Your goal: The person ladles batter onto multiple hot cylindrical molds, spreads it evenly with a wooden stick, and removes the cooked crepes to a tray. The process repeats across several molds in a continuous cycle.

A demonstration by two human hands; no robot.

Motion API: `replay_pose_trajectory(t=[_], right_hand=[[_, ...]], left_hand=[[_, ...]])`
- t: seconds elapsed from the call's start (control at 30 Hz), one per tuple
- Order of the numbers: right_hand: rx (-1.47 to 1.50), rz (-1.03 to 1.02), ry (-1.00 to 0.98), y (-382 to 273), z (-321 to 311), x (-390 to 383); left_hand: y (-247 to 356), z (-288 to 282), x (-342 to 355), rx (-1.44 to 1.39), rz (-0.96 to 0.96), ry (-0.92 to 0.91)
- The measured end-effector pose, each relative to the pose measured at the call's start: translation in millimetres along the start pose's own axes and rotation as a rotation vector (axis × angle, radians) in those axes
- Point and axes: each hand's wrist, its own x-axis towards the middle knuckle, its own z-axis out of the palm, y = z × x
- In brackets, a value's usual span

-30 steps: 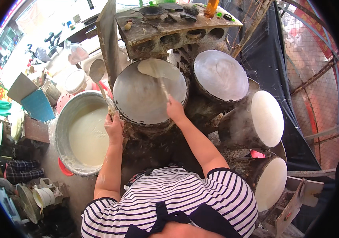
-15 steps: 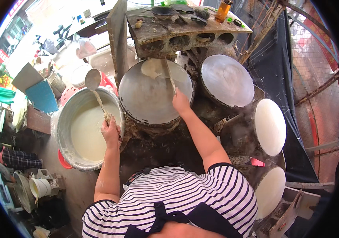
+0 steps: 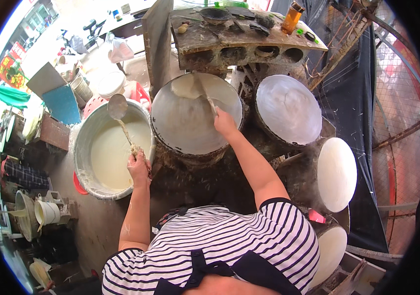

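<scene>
My left hand [image 3: 139,168] is closed round the batter-caked handle of a ladle [image 3: 117,106]. The ladle's bowl hangs over the far rim of a big metal basin [image 3: 83,179] of pale batter [image 3: 115,152]. At centre, my right hand [image 3: 225,123] grips a thin, flat batter spreader [image 3: 204,91]. Its far end lies at a patch of wet batter [image 3: 184,87] near the far edge of a round griddle [image 3: 190,123]; the exact contact is blurred.
Right of centre is a second griddle [image 3: 288,109] with a greyish surface. Nearer, two griddles carry white round sheets [image 3: 337,174]. A sooty block shelf [image 3: 249,42] bears a bowl and an amber bottle [image 3: 292,18]. An upright board [image 3: 158,46] stands behind the basin.
The spreader's far end has swung left into the batter patch, which reaches a little farther left. My left hand keeps the ladle over the basin. The whole view has shifted slightly.
</scene>
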Motion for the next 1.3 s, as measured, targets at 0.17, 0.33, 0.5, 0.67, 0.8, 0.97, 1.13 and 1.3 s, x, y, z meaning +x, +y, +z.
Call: replay_pose_trajectory(t=[0.17, 0.33, 0.5, 0.67, 0.8, 0.97, 1.13, 1.3], right_hand=[[0.152, -0.167, -0.083, 0, 28, -20], [0.219, 0.009, -0.085, 6, -2, -40], [0.307, -0.181, -0.231, 20, 3, -49], [0.157, -0.123, -0.216, 27, -19, 9], [-0.018, -0.162, -0.208, 26, -20, 40], [0.170, -0.285, -0.438, 39, -23, 12], [0.130, -0.132, -0.460, 34, -49, 35], [0.064, -0.272, -0.477, 49, -27, 87]], left_hand=[[-8, -1, 2, -0.030, 0.023, -0.018], [-4, 3, -3, 0.032, -0.039, 0.011], [-7, 9, -7, 0.000, -0.031, 0.025], [-8, 0, -24, 0.010, -0.039, 0.085], [-9, -3, -29, -0.043, -0.018, 0.145], [-16, -17, -25, -0.071, -0.016, 0.155], [-17, -18, -26, -0.070, -0.025, 0.177], [-12, -18, -26, -0.028, -0.029, 0.174]])
